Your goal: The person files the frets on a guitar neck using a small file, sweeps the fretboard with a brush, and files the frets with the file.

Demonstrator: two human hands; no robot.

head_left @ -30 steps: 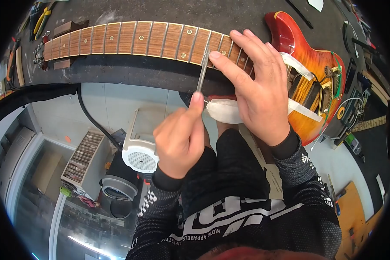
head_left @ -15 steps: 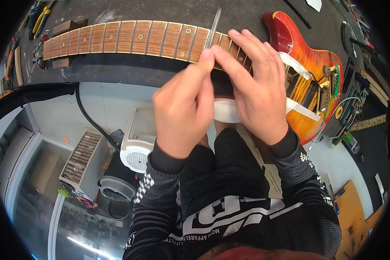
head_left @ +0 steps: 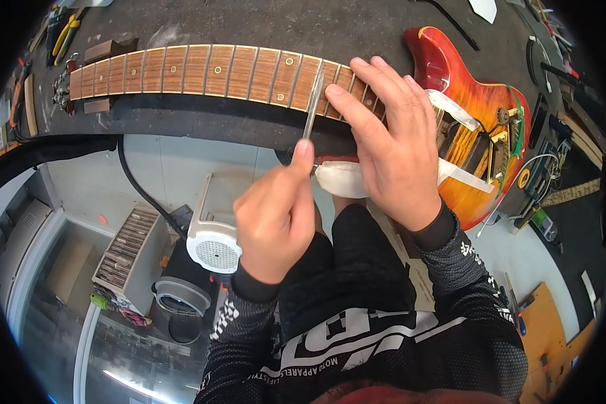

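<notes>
An electric guitar lies across the bench, its wooden fretboard [head_left: 246,73] strung bare with metal frets and its red-orange sunburst body [head_left: 468,71] to the right. My left hand [head_left: 276,219] is closed around the near end of a thin metal file [head_left: 312,111]. The file slants across the fretboard, along or beside a fret; exact contact is hard to tell. My right hand [head_left: 400,151] is open, fingers stretched over the upper frets just right of the file. White masking [head_left: 340,178] covers the near body horn, and more tape crosses the body by the pickups.
A wooden block [head_left: 108,51] sits at the neck's headstock end. Yellow-handled pliers [head_left: 65,37] lie at the bench's far left. Cables and tools crowd the right side. Below the bench stand a white stool [head_left: 213,250] and a box of slotted items [head_left: 128,249].
My left hand has pulled back toward my body, drawing the file down across the fretboard. My right hand stays over the frets, its index finger now apart from the left hand.
</notes>
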